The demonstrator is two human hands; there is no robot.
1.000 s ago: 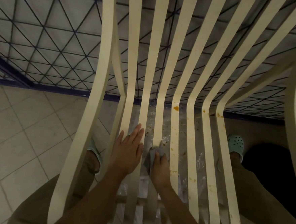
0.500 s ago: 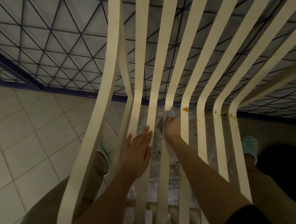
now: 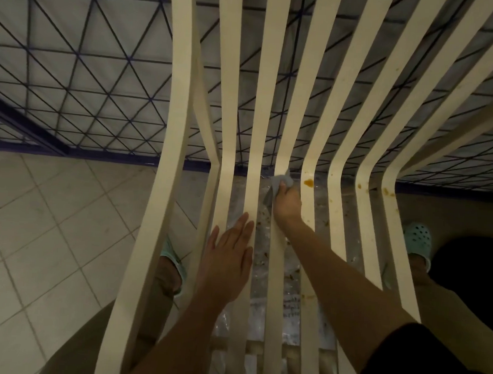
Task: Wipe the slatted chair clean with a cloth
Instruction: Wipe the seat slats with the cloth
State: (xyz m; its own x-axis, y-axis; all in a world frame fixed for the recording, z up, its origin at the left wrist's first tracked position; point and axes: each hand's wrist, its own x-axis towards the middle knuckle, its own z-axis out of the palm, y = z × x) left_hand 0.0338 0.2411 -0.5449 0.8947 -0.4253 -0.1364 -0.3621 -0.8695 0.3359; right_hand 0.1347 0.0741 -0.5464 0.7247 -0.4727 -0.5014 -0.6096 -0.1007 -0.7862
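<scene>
- The left hand [image 3: 228,258] is lying flat across the first two slats [image 3: 333,222] of the chair [image 3: 164,181]. Its fingers are straight and close together, gripping nothing and only bracing the seat.
- At 1 o'clock from it, the right hand [image 3: 286,202] is pinching the bunched grey cloth [image 3: 280,181] at its fingertips. It is pressing the cloth on the third slat, right at the bend where seat is meeting back.
- Doing this well, I'm judging, is meaning firm pressure, strokes running lengthwise along the slat, and cloth wrapping over both edges.
- An orange blot [image 3: 308,183] is sitting at 3 o'clock from the cloth, on the next slat and not touching it. A clean fold is looking wise for that one.
- Counting now:
  - one chair
  - seven slats showing right of the left rail
  - one cloth
  - two hands
  - two teal shoes [image 3: 418,238]
  - one big blot, with smaller specks trailing off toward 3 o'clock
</scene>
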